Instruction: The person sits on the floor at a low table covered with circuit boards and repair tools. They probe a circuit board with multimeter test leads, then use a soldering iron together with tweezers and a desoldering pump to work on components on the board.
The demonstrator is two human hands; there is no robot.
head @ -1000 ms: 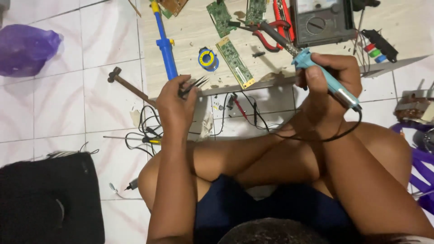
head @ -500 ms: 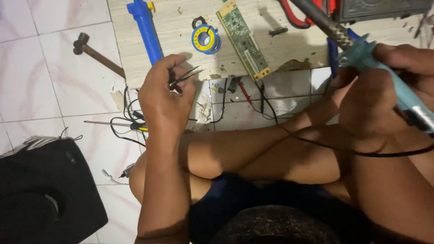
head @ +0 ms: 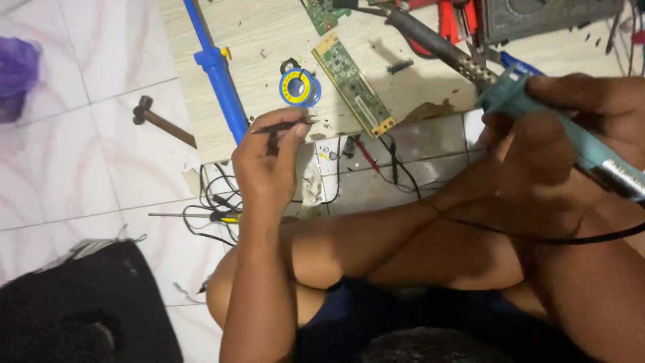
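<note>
Blue desoldering pump (head: 216,74), solder spool (head: 299,88), circuit board (head: 353,85) lie beside hands.

The soldering iron (head: 537,107) handle runs off the right edge; purple bag (head: 17,77) cut off left.

You sit on a white tiled floor (head: 74,168) with faint pink veining. A pale wood-grain board (head: 269,40) lies flat on it in front of you. On the board rest a blue desoldering pump (head: 216,70), a blue-and-yellow solder spool (head: 299,87), a narrow green circuit board (head: 353,84) lying at a slant, a second green circuit board (head: 321,13) at the top edge, and red-handled pliers (head: 449,20). Directly on the tiles you have a small hammer (head: 161,121) left of the board, a yellow-handled screwdriver (head: 201,216) among tangled black wires (head: 215,195), and a black bag (head: 74,309) near your knee.
</note>
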